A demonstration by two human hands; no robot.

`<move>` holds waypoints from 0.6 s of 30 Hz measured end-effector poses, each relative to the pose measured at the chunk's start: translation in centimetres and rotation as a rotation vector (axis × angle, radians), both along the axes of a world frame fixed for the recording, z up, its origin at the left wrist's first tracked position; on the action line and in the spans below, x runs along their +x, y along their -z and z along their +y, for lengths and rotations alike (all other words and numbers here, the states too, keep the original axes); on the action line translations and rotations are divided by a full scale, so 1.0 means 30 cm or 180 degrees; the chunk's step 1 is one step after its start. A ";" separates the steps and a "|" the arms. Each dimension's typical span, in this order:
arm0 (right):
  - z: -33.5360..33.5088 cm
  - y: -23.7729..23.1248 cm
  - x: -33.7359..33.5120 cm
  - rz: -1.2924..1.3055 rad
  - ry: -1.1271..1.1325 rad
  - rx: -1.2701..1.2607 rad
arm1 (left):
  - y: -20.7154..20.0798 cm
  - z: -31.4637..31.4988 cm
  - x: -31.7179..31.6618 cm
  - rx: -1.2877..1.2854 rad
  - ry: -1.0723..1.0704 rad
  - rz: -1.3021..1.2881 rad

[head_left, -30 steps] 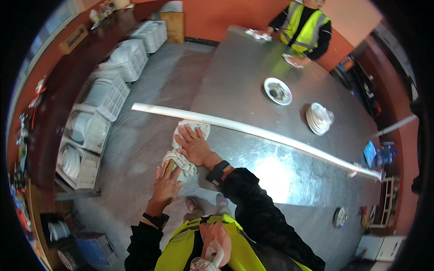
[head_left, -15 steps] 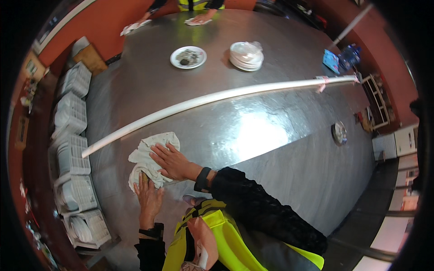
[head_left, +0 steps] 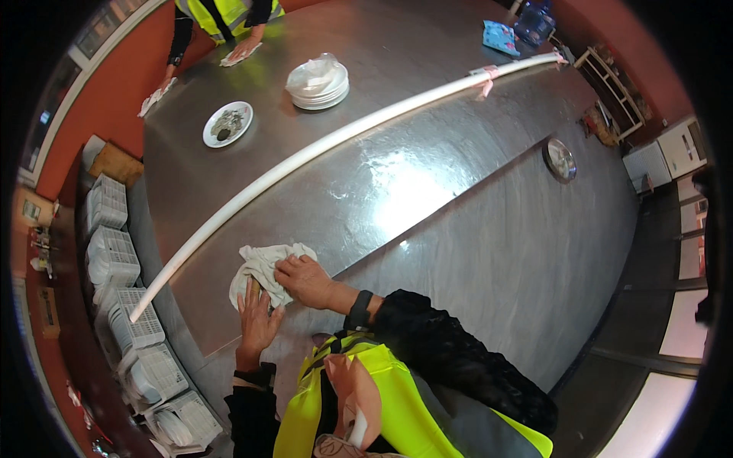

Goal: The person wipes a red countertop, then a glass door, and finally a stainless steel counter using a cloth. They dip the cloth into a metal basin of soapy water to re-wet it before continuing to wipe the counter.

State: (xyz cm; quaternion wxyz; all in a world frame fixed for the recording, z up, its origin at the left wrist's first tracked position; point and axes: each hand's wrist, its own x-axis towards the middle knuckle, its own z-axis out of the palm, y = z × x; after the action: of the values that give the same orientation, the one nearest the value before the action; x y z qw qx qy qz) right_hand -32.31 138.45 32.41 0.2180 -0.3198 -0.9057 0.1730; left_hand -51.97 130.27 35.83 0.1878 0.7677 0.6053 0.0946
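A crumpled white cloth (head_left: 259, 265) lies on the metal table near its front left edge. My right hand (head_left: 308, 282) grips the cloth's right side, its fingers curled into the folds. My left hand (head_left: 258, 320) rests against the near side of the same cloth, fingers mostly stretched out and apart. Just beyond the cloth, a long white pole (head_left: 305, 155) lies diagonally across the table.
An oval plate of debris (head_left: 228, 124) and stacked white plates (head_left: 319, 84) stand beyond the pole. A person opposite (head_left: 241, 46) presses cloths on the table. White baskets (head_left: 114, 256) line the left. A round metal dish (head_left: 560, 159) sits right; a blue packet (head_left: 500, 37) lies far right.
My right hand has gone from lying flat to curling its fingers into the cloth, which is now more bunched. My view has turned, shifting the far table things leftward.
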 end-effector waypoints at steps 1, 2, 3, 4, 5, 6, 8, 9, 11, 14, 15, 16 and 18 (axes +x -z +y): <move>0.004 0.004 0.043 0.0060 0.0040 -0.0027 | -0.002 0.014 0.011 -0.0068 0.0063 -0.0123; 0.012 0.007 0.083 0.0171 0.0091 -0.0002 | -0.005 0.034 0.018 -0.0127 0.0126 -0.0244; 0.020 0.011 0.123 0.0206 0.0171 -0.0036 | -0.007 0.053 0.023 -0.0182 0.0183 -0.0371; 0.028 0.015 0.172 0.0284 0.0255 -0.0029 | -0.008 0.070 0.033 -0.0230 0.0169 -0.0391; 0.031 0.021 0.218 0.0277 0.0340 -0.0076 | -0.009 0.087 0.034 -0.0215 0.0222 -0.0513; 0.033 0.026 0.269 0.0448 0.0524 0.0077 | -0.010 0.104 0.036 -0.0208 0.0268 -0.0640; 0.050 0.029 0.377 0.0499 0.0971 0.0267 | -0.009 0.127 0.042 -0.0169 0.0291 -0.0724; 0.070 0.025 0.431 0.0421 0.1245 0.0331 | -0.003 0.136 0.057 -0.0130 0.0279 -0.0685; 0.092 0.004 0.515 0.0351 0.1766 0.0227 | 0.001 0.176 0.074 -0.0016 0.0373 -0.0609; 0.107 -0.030 0.538 0.0407 0.2069 -0.0023 | 0.017 0.269 0.133 0.0116 0.0654 -0.0614; 0.109 -0.041 0.522 0.0523 0.2119 -0.0039 | 0.019 0.306 0.154 0.0065 0.0760 -0.0657; 0.103 -0.050 0.504 0.0262 0.2143 -0.0178 | 0.020 0.339 0.173 0.0013 0.0867 -0.0687; 0.089 -0.057 0.453 0.0171 0.2228 -0.0224 | 0.025 0.391 0.218 0.0073 0.1019 -0.0711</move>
State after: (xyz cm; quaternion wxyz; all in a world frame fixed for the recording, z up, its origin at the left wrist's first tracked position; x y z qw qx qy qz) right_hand -18.71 141.11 34.11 0.2767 -0.6135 -0.7286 0.1272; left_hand -45.44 141.99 35.08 0.2578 0.8409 0.4498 0.1550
